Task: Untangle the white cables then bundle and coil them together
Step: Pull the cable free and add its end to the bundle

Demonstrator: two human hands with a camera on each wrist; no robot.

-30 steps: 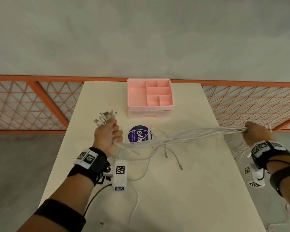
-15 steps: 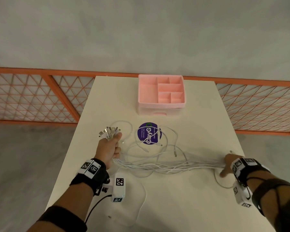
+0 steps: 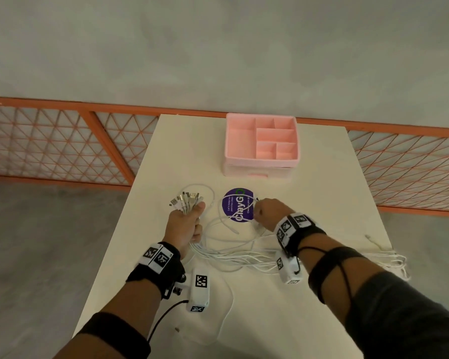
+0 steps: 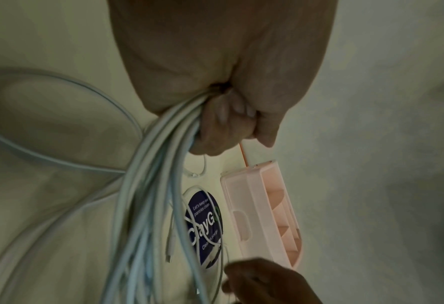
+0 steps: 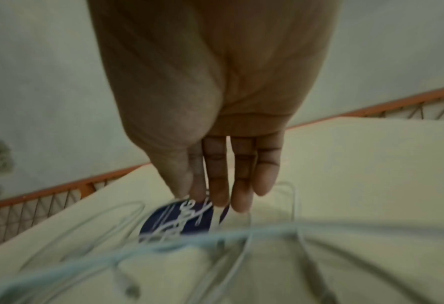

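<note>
My left hand (image 3: 186,225) grips several white cables just below their plug ends (image 3: 186,202), which stick up out of the fist. From there the cable bundle (image 3: 233,257) (image 4: 148,185) runs right across the table, passing under my right wrist. My right hand (image 3: 267,212) (image 5: 215,174) is over the right edge of the purple round sticker (image 3: 237,206). Its fingers (image 5: 241,181) are straight and point down at a thin cable loop (image 5: 288,197) lying there. The right wrist view is blurred.
A pink compartment organizer (image 3: 262,141) (image 4: 254,205) stands at the back of the cream table (image 3: 322,203). Cable ends (image 3: 392,257) hang over the right edge. One loose cable (image 3: 227,309) curls near the front. An orange mesh railing (image 3: 62,151) runs behind.
My right hand let go of the stretched cable bundle at the right edge and moved left and forward to the purple sticker. The cables went slack on the table. My left hand kept its grip.
</note>
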